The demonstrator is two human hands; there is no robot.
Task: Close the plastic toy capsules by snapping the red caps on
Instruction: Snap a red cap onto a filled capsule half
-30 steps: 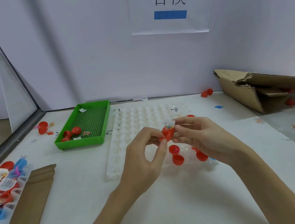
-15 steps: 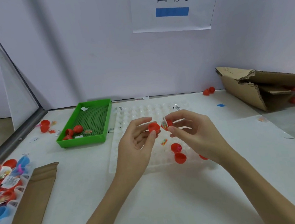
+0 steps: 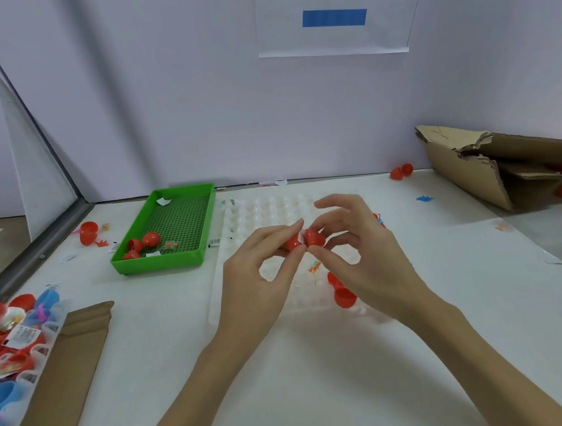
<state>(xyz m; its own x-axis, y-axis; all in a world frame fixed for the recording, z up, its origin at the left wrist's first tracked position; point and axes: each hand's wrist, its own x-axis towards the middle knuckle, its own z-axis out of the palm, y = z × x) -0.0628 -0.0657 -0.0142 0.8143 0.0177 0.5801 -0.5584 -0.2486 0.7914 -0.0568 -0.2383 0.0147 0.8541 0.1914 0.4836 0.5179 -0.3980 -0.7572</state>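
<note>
Left hand (image 3: 255, 282) pinches a red capsule half (image 3: 292, 242) between thumb and forefinger; right hand (image 3: 360, 257) pinches the other red half (image 3: 315, 237) the same way, its remaining fingers fanned loosely upward. Both grips are closed tight on their pieces. The two halves meet at frame centre, held above the clear blister tray (image 3: 266, 214); their shared long axis runs roughly left-right, level. Whether the seam is fully seated cannot be told.

Lower frame: bare white desk (image 3: 303, 379) between the forearms, open room there. Lower left: cardboard strip (image 3: 60, 374) and a heap of red and blue capsules (image 3: 10, 331) at the frame edge.

Just under the right hand, loose red caps (image 3: 345, 298) lie on the tray near its front edge, and a small coloured toy (image 3: 314, 266) lies below the held pieces.

Middle left: green tray (image 3: 203, 225) holding a few red pieces (image 3: 142, 243). Right: torn cardboard box (image 3: 464, 164) on its side. Far edge: two red pieces (image 3: 401, 171) by the wall.
</note>
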